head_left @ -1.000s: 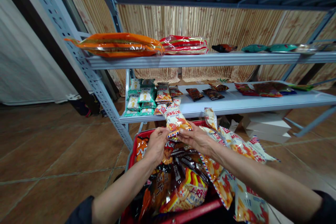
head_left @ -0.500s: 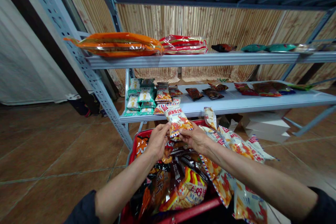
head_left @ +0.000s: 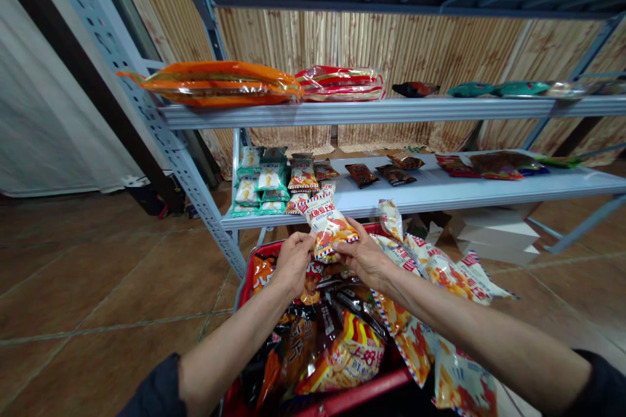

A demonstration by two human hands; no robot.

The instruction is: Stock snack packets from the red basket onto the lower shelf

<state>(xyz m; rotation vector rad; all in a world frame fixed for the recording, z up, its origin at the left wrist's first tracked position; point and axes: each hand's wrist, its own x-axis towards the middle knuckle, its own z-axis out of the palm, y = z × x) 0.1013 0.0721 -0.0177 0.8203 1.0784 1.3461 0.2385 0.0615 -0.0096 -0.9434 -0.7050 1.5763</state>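
Observation:
A white and orange snack bag (head_left: pixel 328 223) is held between both hands, above the far rim of a red basket (head_left: pixel 362 393). My left hand (head_left: pixel 295 260) pinches its lower left edge with closed fingers. On the other side, my right hand (head_left: pixel 364 253) grips its lower right part, thumb on the front. Dark bags and a yellow and red bag (head_left: pixel 349 355) fill the basket. Just beyond the held bag, green and white packs (head_left: pixel 272 176) and small orange and white packs (head_left: pixel 303 176) are stacked on the lower shelf.
More white and orange bags (head_left: pixel 443 270) hang over the basket's right side. Dark small packs (head_left: pixel 395 174) lie farther along the lower shelf (head_left: pixel 440 192). Large orange bags (head_left: pixel 220 83) rest on the shelf above. White boxes (head_left: pixel 496 231) are under the rack, whose upright (head_left: pixel 195 189) stands at left.
The held bag has tilted slightly, its top shifting left. Both hands stay close to where they were, still gripping it.

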